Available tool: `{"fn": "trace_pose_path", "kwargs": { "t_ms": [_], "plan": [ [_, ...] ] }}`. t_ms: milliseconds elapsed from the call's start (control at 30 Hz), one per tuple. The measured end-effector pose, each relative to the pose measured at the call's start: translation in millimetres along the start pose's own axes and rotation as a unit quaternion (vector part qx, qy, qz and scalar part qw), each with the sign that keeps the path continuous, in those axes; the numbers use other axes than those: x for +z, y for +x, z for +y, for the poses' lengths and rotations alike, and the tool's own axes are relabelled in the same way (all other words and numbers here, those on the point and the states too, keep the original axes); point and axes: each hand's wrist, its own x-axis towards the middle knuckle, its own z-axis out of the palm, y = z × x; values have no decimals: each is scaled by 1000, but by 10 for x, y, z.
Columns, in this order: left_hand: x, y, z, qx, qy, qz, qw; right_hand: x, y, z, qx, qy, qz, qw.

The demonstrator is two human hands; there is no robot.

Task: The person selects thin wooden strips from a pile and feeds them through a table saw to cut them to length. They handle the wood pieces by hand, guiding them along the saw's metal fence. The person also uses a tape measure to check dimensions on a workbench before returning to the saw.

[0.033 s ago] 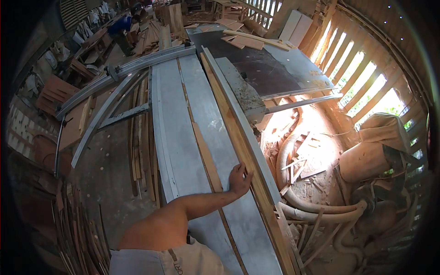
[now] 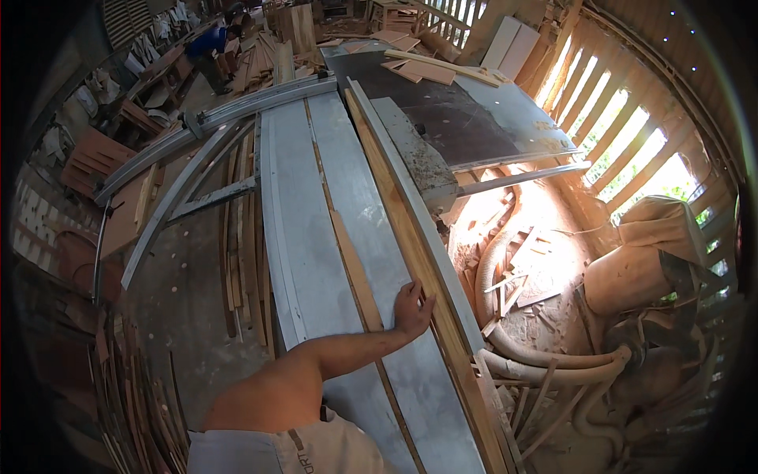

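Note:
My left hand (image 2: 413,310) reaches across the sliding table (image 2: 359,209) of a panel saw. Its bent fingers press against the near edge of a long, narrow wooden board (image 2: 403,225). The board lies lengthwise against a straight metal fence (image 2: 438,261), running from the far end of the table toward my body. A thin light-brown strip (image 2: 351,261) lies left of the hand, along the dark slot between the table's panels. The forearm passes over this strip. My right hand is out of the picture.
A grey saw guard box (image 2: 414,154) stands beyond the fence. Aluminium crosscut rails (image 2: 229,110) extend left, above stacked strips (image 2: 241,237). Dust hoses (image 2: 553,367) and offcuts (image 2: 537,253) cover the right-hand floor. Another person (image 2: 209,51) bends over at the far left.

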Motion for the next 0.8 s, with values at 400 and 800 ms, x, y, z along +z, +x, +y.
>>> {"fn": "trace_pose_path", "kwargs": {
  "t_ms": [400,800],
  "plan": [
    [14,1431,-600,-85,9,41,996,372,658,-1029,-55,-28,-79,995],
    [-274,2964,-1256,-140,18,-5,990,542,1153,-2406,-98,-100,-77,987]
  ]
}}
